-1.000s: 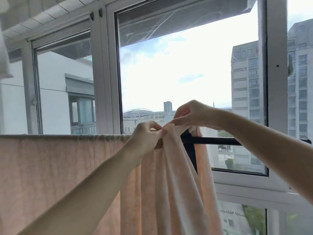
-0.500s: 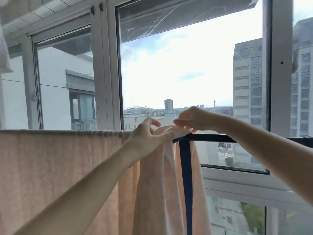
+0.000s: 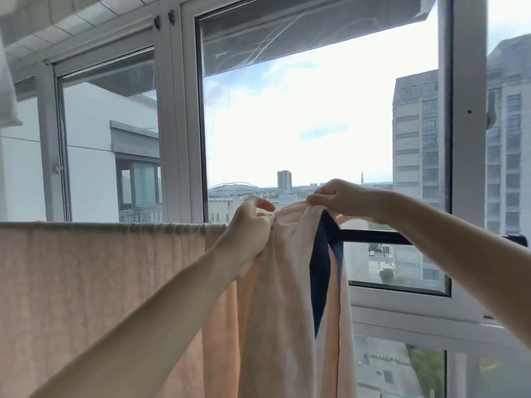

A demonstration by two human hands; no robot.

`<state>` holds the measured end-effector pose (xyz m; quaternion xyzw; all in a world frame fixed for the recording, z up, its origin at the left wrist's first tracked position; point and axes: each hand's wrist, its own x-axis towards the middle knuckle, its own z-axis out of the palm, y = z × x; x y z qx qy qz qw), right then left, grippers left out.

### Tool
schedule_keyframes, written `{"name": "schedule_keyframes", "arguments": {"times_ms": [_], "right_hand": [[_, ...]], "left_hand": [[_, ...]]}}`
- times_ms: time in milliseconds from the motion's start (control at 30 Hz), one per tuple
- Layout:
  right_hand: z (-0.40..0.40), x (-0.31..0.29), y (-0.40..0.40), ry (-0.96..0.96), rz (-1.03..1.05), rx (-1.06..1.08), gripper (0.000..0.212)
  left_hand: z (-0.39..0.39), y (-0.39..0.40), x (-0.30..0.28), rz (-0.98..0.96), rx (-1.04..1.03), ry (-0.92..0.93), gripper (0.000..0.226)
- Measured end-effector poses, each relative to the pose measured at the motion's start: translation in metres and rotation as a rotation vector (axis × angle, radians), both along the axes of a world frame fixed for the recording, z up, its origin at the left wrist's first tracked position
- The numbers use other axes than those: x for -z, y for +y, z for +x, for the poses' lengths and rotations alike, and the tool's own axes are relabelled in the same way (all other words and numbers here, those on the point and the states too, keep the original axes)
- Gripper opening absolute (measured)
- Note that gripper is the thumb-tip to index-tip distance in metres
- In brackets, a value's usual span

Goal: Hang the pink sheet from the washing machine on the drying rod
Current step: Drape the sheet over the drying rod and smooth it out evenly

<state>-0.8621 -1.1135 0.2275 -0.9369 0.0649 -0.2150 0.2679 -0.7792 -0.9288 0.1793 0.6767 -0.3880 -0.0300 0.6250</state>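
- Pink sheet (image 3: 86,297) hangs over the rod (image 3: 373,236), spread at left, bunched in the middle.
- Left hand (image 3: 250,225) and right hand (image 3: 342,196) both pinch its top edge.
- White window frames (image 3: 178,116) stand behind.

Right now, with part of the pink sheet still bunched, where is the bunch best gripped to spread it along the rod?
Grip the pink sheet at its gathered top fold, coming from above on the near side. There both hands already pinch it, left hand and right hand. The bare drying rod lies to the right, so draw that way.
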Motion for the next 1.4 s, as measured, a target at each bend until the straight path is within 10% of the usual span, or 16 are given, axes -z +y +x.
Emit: {"name": "schedule_keyframes", "arguments": {"times_ms": [267,467,800,1000,1400], "right_hand": [[0.018,0.009,0.002,-0.008,-0.423,-0.003,0.005],[-0.010,0.012,0.002,-0.137,-0.386,-0.157,0.018],[-0.048,0.018,-0.008,0.055,-0.199,-0.186,0.028],[-0.039,0.033,0.002,-0.153,-0.463,-0.072,0.018],[-0.049,0.003,-0.012,-0.136,-0.569,0.036,0.002]], "left_hand": [[-0.002,0.004,0.014,0.289,-0.467,-0.721,0.028],[-0.013,0.001,0.038,0.140,-0.434,-1.006,0.013],[-0.043,-0.038,0.059,0.254,-0.526,-1.020,0.049],[-0.044,-0.048,0.058,0.269,-0.633,-0.997,0.028],[-0.052,-0.048,0.002,0.115,-0.157,-0.456,0.009]]}}
